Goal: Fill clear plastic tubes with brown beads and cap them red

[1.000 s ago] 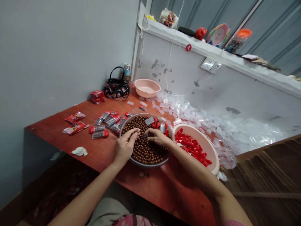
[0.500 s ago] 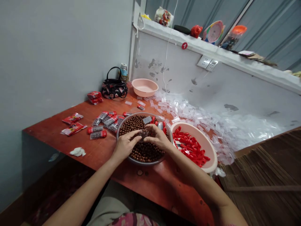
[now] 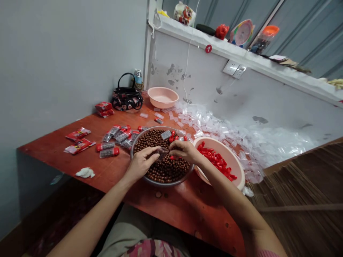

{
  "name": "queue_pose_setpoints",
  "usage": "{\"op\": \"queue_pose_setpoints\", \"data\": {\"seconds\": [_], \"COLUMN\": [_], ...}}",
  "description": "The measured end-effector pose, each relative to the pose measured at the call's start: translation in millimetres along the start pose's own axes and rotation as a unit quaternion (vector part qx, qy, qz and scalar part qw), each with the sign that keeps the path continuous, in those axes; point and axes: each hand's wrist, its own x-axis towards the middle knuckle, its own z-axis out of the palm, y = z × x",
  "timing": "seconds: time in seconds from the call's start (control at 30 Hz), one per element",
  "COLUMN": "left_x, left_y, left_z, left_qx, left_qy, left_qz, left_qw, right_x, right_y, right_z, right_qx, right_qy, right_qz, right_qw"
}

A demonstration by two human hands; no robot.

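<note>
A round metal basin (image 3: 158,184) full of brown beads (image 3: 166,171) sits below both hands. My left hand (image 3: 142,160) pinches a small clear plastic box (image 3: 162,152) that looks dark inside, over the beads. My right hand (image 3: 184,151) is just right of the box's end, its fingers bent together; what they hold, if anything, is hidden. Several red caps (image 3: 173,136) and another clear box (image 3: 166,134) lie on the beads at the basin's far side. Beside my right forearm stands a pink basin (image 3: 242,175) of red caps (image 3: 217,160).
Filled red-capped boxes (image 3: 108,152) and red packets (image 3: 80,145) lie to the left on the red table (image 3: 171,207). A black handbag (image 3: 127,98) and another pink basin (image 3: 163,103) stand behind. Clear boxes (image 3: 278,146) pile along the wall. Stacked brown cardboard (image 3: 302,185) is at right.
My right hand has drawn back to the right from the clear box, with its fingers closer together. My left hand still holds the box. The whole view has shifted slightly.
</note>
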Motion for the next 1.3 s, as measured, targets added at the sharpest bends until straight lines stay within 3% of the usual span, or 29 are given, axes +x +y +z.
{"op": "queue_pose_setpoints", "data": {"seconds": [0.1, 0.23, 0.4, 0.53, 0.6, 0.7, 0.8, 0.87, 1.0, 1.1, 1.2, 1.23, 1.3], "left_x": [-1, -2, -1, 0, 0, 0, 0, 0, 0, -1, -2, -2, -2], "left_y": [-2, -3, 0, 1, 1, 2, 1, 0, -3, -3, -1, 0, 2], "left_z": [-0.5, 0.6, 1.9, 1.7, 1.1, 0.1, 0.0, 0.7, 2.1, 0.9, -1.7, -2.4, -3.0], "left_qx": [-0.036, -0.179, -0.251, -0.251, -0.242, -0.215, -0.195, -0.185, -0.173, -0.157, -0.127, -0.122, -0.113], "left_qy": [0.030, 0.032, 0.005, -0.010, -0.018, -0.039, -0.065, -0.069, -0.038, -0.041, -0.050, -0.048, -0.041], "left_qz": [-0.019, -0.070, -0.109, -0.114, -0.108, -0.096, -0.095, -0.090, -0.081, -0.066, -0.041, -0.037, -0.032], "left_qw": [0.999, 0.981, 0.962, 0.961, 0.964, 0.971, 0.974, 0.976, 0.981, 0.984, 0.990, 0.991, 0.992], "right_x": [-11, -20, -22, -21, -20, -15, -5, 2, 7, 4, 1, 0, -2], "right_y": [13, 23, 24, 29, 33, 30, 12, -5, -31, -29, -16, -13, -10], "right_z": [-10, -14, 7, 16, 15, 13, 19, 27, 39, 38, 33, 30, 27], "right_qx": [-0.007, -0.225, -0.439, -0.455, -0.410, -0.259, -0.128, -0.089, 0.008, 0.179, 0.350, 0.372, 0.347], "right_qy": [-0.011, -0.035, -0.119, -0.092, -0.052, 0.038, 0.113, 0.123, 0.084, 0.070, 0.027, 0.018, 0.041], "right_qz": [0.048, 0.085, 0.062, 0.077, 0.117, 0.181, 0.176, 0.136, 0.068, 0.130, 0.215, 0.232, 0.234], "right_qw": [0.999, 0.970, 0.888, 0.882, 0.903, 0.948, 0.969, 0.979, 0.994, 0.973, 0.911, 0.898, 0.907]}}
